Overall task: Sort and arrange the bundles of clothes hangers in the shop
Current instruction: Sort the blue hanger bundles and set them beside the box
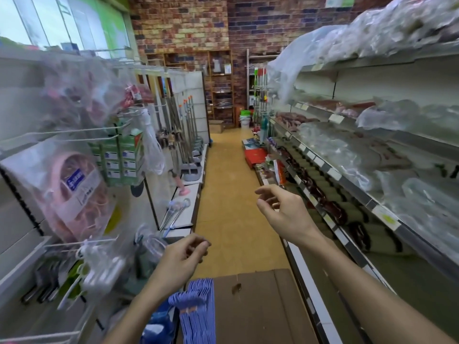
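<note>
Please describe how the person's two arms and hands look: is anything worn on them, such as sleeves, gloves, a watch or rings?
Both forearms are bare up to the picture's lower edge: no sleeve shows. The left hand and the right hand wear no gloves. No watch or bracelet shows at either wrist, and no ring is visible, though the fingers are slightly blurred.

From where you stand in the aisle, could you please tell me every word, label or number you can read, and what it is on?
Nothing here can be read as text.
Blue label on the pink hanger pack: white characters, too blurred.
Green boxes on the left hooks: printed labels, too small.
Price tags on the right shelf edge: blurred.
White sheet on the wooden rack at the back: too small.
Blue hanger bundle: no lettering shows.
</note>
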{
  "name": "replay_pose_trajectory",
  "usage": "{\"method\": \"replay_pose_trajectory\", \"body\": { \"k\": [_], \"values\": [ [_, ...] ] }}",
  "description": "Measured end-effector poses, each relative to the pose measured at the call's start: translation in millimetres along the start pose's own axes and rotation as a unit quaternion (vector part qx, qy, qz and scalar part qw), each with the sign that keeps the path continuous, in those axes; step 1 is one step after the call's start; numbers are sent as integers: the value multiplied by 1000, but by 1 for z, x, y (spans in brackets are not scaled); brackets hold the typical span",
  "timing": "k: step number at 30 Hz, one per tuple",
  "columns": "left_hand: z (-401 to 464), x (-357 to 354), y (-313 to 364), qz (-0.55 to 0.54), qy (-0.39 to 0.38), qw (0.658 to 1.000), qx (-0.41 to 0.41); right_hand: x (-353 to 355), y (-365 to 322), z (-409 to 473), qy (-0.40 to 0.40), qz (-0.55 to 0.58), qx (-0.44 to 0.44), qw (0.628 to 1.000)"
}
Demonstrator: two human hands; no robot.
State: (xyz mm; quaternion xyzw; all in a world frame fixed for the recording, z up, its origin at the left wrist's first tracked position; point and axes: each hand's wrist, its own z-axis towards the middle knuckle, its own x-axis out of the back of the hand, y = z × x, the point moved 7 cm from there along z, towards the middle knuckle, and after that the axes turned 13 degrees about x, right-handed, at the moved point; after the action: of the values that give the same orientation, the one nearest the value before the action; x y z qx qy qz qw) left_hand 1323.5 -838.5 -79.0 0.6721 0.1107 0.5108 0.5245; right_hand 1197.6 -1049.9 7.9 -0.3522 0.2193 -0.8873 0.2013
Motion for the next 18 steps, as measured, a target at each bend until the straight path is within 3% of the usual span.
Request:
{"method": "replay_pose_trajectory", "body": {
  "k": [9,18],
  "values": [
    [98,-13,-44,9,14,998,58,-59,111,51,-42,8,-44,998],
    [186,-33,-122,-3,46,987,153,-172,237,81,-163,44,-102,980]
  ]
}}
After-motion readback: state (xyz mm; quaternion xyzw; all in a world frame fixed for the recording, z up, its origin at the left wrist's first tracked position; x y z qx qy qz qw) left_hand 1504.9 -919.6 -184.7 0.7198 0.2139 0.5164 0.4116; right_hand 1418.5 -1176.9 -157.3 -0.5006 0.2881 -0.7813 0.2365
